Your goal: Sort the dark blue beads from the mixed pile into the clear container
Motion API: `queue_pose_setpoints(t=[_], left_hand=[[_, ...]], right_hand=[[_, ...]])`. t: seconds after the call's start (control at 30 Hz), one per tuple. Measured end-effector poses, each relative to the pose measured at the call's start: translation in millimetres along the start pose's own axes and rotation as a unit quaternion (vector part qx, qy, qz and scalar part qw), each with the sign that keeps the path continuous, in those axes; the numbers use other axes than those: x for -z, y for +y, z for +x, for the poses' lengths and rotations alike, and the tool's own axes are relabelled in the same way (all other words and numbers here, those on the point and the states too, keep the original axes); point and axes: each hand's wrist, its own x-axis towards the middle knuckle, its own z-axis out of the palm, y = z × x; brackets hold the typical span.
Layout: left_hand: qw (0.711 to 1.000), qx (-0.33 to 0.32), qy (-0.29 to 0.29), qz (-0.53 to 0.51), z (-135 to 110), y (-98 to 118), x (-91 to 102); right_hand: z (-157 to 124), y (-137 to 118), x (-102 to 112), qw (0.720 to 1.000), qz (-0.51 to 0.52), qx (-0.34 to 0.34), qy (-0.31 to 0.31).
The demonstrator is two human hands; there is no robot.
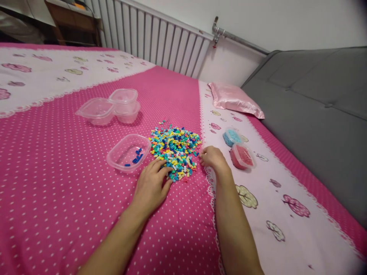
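Note:
A heap of small toy bricks (176,147) in blue, yellow, teal, white and pink lies on the pink dotted bedspread. At its front left edge is my left hand (150,185), palm down, with thumb and fingers apart and fingertips touching the bricks. My right hand (212,157) is by the right edge of the heap, its fingers curled together; whatever they may hold is too small to make out. Just left of the heap stands a clear plastic container (114,167) with several dark blue bricks (137,158) in it.
Clear containers (99,110) stand farther back on the left. To the right are a tub of light blue pieces (231,136) and a tub of red pieces (242,156). A pink pillow (235,100) lies near the grey headboard (309,95); a radiator (160,38) lines the wall.

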Motion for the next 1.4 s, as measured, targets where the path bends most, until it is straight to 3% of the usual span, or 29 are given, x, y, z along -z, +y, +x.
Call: queue_pose_setpoints(t=[0.17, 0.47, 0.67, 0.77, 0.87, 1.0, 1.1, 1.23, 1.33, 1.4], left_hand=[[1.0, 0.002, 0.026, -0.009, -0.9, -3.0, -3.4], [0.991, 0.016, 0.075, -0.108, 3.9, 4.3, 3.2], [0.975, 0.058, 0.107, -0.185, 5.4, 8.0, 9.7], [0.953, 0.116, 0.099, -0.261, 5.8, 8.8, 10.7], [0.902, 0.193, 0.063, -0.381, 7.0, 11.4, 11.8], [0.801, 0.263, 0.026, -0.537, 8.5, 14.7, 16.2], [0.708, 0.303, -0.009, -0.638, 8.9, 14.5, 22.3], [0.576, 0.35, -0.101, -0.732, 10.7, 11.3, 30.0], [0.507, 0.376, -0.171, -0.757, 11.9, 8.8, 32.4], [0.475, 0.388, -0.199, -0.764, 12.2, 7.9, 32.6]], right_hand=[[-2.1, -0.8, 5.6, 0.992, -0.093, -0.078, 0.026], [1.2, -6.4, -5.4, 0.997, -0.069, -0.038, -0.005], [4.0, -3.5, -8.4, 0.997, -0.068, -0.044, -0.009], [3.6, -1.0, -5.5, 0.997, -0.055, -0.049, 0.011], [2.6, -1.5, -2.3, 0.999, -0.002, -0.023, 0.029], [-2.5, -9.2, 3.8, 0.988, 0.117, 0.089, 0.044], [-12.9, -19.7, 12.9, 0.96, 0.207, 0.181, 0.049], [-33.6, -34.3, 28.8, 0.917, 0.298, 0.263, 0.038], [-49.3, -41.8, 39.5, 0.894, 0.332, 0.3, 0.023], [-58.6, -45.1, 45.4, 0.886, 0.345, 0.311, 0.017]])
